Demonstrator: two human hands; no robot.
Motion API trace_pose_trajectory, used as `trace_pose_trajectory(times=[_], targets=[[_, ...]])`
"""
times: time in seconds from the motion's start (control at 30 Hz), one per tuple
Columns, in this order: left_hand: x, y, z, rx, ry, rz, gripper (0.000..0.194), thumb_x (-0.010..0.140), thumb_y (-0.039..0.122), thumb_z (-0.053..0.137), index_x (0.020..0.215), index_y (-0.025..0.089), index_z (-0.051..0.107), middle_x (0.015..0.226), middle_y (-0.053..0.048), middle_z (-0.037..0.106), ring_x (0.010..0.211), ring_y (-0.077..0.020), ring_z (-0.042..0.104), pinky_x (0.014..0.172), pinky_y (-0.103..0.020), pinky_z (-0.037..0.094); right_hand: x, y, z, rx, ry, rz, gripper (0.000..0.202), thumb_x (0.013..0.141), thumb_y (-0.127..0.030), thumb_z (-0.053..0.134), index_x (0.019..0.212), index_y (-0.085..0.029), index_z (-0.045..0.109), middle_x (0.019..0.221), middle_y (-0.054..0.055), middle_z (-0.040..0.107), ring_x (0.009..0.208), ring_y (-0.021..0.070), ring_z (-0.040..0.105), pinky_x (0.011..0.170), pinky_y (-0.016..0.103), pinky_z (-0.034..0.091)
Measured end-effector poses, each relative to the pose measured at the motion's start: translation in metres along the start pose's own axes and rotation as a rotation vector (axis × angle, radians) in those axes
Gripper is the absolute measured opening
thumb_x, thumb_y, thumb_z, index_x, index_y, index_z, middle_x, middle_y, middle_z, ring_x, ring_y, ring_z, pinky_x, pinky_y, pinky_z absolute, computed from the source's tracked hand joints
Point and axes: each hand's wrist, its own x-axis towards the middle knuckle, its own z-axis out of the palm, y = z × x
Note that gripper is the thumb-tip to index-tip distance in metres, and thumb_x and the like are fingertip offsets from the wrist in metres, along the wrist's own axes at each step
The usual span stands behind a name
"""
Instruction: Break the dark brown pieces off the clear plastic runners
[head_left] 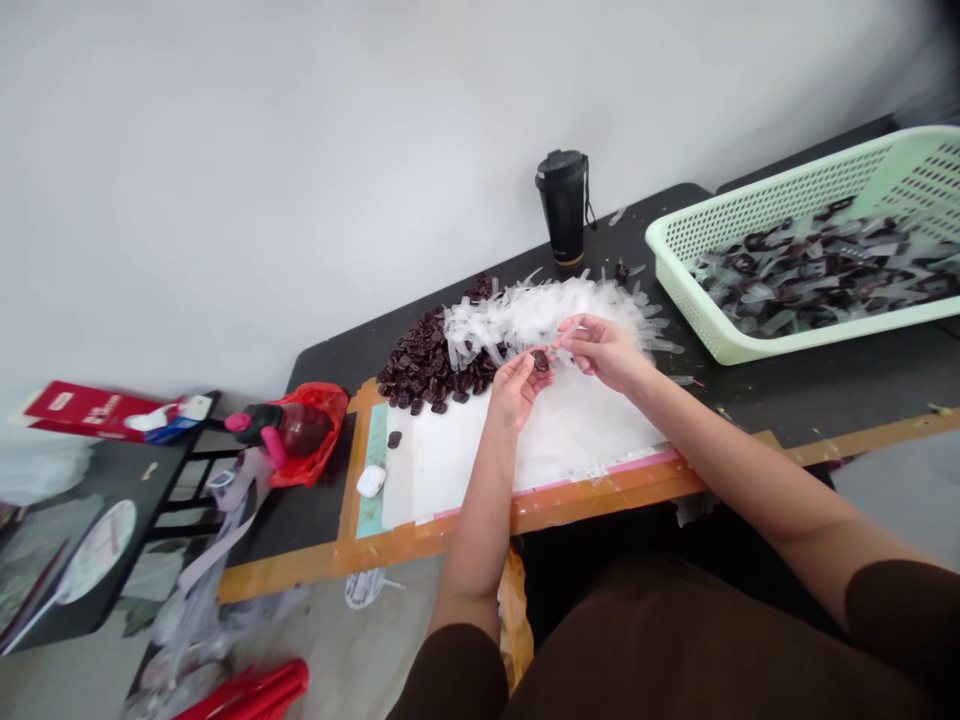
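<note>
The left hand point(516, 390) was closed on a small dark piece point(540, 360), pinched at the fingertips. Just beside that grip, the right hand point(600, 352) had its thumb and fingers drawn close together; something thin and pale seemed to show there, but whether it was clamped could not be told.

The likeliest trouble lay in the pinch itself: the piece was small and its surface looked slick, so a slight twist could have squeezed it out onto the white sheet point(442, 455) below the grip. The right forearm, reaching in low, might have dragged pale strips out of the translucent heap point(540, 310) just beyond both hands — they lay loose and crossed at every angle. The dark heap point(424, 360), left of the grip, could have slumped if the left wrist swung into it.

The held piece was blocky and dark brown, with a glint to it; the heaped ones looked similarly chunky. The strips were narrow, filmy and whitish where they overlapped. To the right of the grip, well apart, stood a pale green basket point(679, 290) of perforated plastic — dark bits and clear film were mixed inside. Nearer the body ran glossy orange tape point(555, 513), scuffed and wrinkled.
</note>
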Motion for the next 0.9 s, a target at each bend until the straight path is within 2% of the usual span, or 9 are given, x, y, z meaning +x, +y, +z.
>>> trace_pose_trajectory(times=[0.13, 0.2, 0.3, 0.37, 0.57, 0.9], targets=[[0.0009, -0.0003, -0.0013, -0.033, 0.001, 0.01, 0.038, 0.073, 0.04, 0.074, 0.102, 0.017, 0.068, 0.093, -0.006, 0.073, 0.066, -0.0096, 0.065, 0.066, -0.023, 0.052, -0.0007, -0.0009, 0.0011, -0.017, 0.004, -0.021, 0.035, 0.065, -0.032, 0.08, 0.088, -0.017, 0.058, 0.081, 0.004, 0.071, 0.036, 0.0016, 0.039, 0.031, 0.018, 0.027], [0.0015, 0.0, -0.0023, -0.044, 0.011, 0.021, 0.037, 0.074, 0.039, 0.074, 0.104, 0.019, 0.067, 0.095, -0.005, 0.073, 0.063, -0.0077, 0.064, 0.064, -0.021, 0.05, -0.0016, -0.0018, 0.0019, -0.025, 0.003, -0.006, 0.035, 0.064, -0.032, 0.081, 0.086, -0.017, 0.058, 0.082, 0.004, 0.071, 0.038, 0.0032, 0.046, 0.034, 0.018, 0.035], [0.0019, 0.0008, -0.0032, -0.035, 0.041, 0.026, 0.036, 0.076, 0.037, 0.072, 0.107, 0.021, 0.066, 0.101, -0.005, 0.072, 0.067, -0.0083, 0.065, 0.067, -0.022, 0.051, -0.0027, -0.0023, 0.0021, -0.013, 0.0, 0.032, 0.036, 0.064, -0.033, 0.082, 0.087, -0.017, 0.059, 0.084, 0.006, 0.071, 0.057, 0.0109, 0.064, 0.051, 0.022, 0.052], [0.0018, 0.0013, -0.0032, -0.038, 0.049, 0.027, 0.036, 0.077, 0.036, 0.072, 0.109, 0.021, 0.065, 0.104, -0.005, 0.071, 0.072, -0.0097, 0.067, 0.071, -0.024, 0.051, -0.003, -0.0019, 0.0016, 0.003, -0.013, 0.046, 0.036, 0.065, -0.035, 0.082, 0.088, -0.017, 0.06, 0.085, 0.006, 0.071, 0.068, 0.0145, 0.069, 0.062, 0.026, 0.057], [0.0008, 0.0019, -0.0017, -0.072, 0.028, 0.025, 0.033, 0.077, 0.033, 0.072, 0.108, 0.021, 0.065, 0.103, -0.004, 0.072, 0.075, -0.0105, 0.068, 0.074, -0.024, 0.052, -0.0028, -0.0011, 0.0008, 0.009, -0.027, 0.036, 0.036, 0.068, -0.039, 0.081, 0.087, -0.017, 0.059, 0.078, 0.003, 0.07, 0.061, 0.0116, 0.066, 0.06, 0.024, 0.057], [0.0008, 0.0011, -0.0025, -0.13, -0.011, 0.036, 0.033, 0.075, 0.031, 0.074, 0.106, 0.021, 0.067, 0.097, -0.003, 0.073, 0.074, -0.0097, 0.068, 0.074, -0.022, 0.052, -0.0057, -0.0047, 0.0052, -0.086, 0.0, 0.079, 0.043, 0.075, -0.053, 0.07, 0.092, -0.023, 0.045, 0.071, 0.002, 0.072, 0.057, 0.016, 0.068, 0.055, 0.026, 0.056]])
